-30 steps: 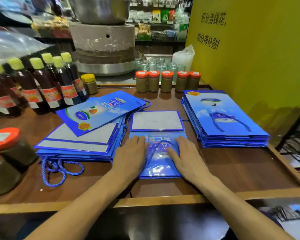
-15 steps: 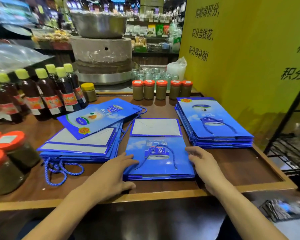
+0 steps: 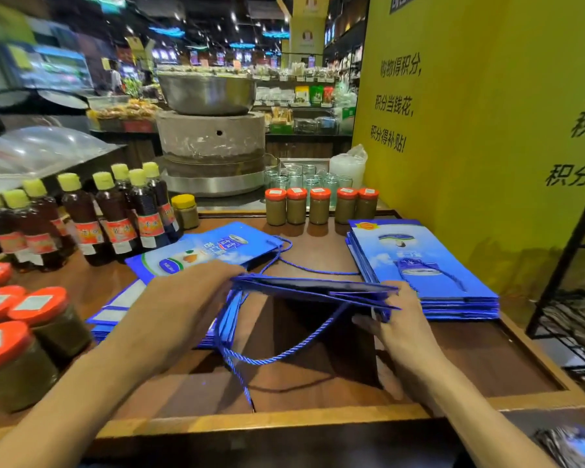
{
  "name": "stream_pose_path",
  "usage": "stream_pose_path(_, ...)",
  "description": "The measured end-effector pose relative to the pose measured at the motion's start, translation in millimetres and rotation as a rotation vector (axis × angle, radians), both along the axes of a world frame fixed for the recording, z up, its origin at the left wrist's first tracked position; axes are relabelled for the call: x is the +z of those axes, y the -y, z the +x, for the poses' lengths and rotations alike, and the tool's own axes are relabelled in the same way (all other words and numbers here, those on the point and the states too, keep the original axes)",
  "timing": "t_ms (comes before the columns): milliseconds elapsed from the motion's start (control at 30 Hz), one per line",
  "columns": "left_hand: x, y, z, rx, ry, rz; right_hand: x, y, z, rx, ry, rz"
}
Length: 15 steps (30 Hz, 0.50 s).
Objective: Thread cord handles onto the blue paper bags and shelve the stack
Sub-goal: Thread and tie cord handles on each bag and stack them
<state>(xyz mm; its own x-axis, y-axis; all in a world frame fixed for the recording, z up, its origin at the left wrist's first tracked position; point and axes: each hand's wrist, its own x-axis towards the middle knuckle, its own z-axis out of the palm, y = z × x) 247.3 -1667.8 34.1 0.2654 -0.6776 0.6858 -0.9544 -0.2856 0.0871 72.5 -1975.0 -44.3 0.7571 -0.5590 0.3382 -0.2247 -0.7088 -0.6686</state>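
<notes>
Snag risk | left grip [image 3: 183,298], right grip [image 3: 402,325] clamped on flat blue paper bags [image 3: 318,288] | blue twisted cord [image 3: 284,355] dangling beneath could catch table [image 3: 318,419] edge

Your left hand [image 3: 186,298] and right hand [image 3: 397,319] grip a flat blue paper bag [image 3: 314,288] above the tabletop [image 3: 470,363], its cord handles [image 3: 274,356] dangling; stacked bags [image 3: 429,275] lie right.

Food shop, going by rows of bottles [image 3: 115,221] and orange-lidded jars [image 3: 320,206] on a wooden counter [image 3: 318,383], stocked shelves [image 3: 304,96] behind, yellow promo sign [image 3: 470,130].
</notes>
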Motion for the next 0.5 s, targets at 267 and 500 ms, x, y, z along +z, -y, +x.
stream_pose_path(267,66,30,28,-0.11,-0.474,-0.421,4,-17,29,0.102,0.23,0.412)
stream_pose_path(500,22,58,46,-0.218,-1.064,-0.357,19,-19,29,0.106,0.267,0.38)
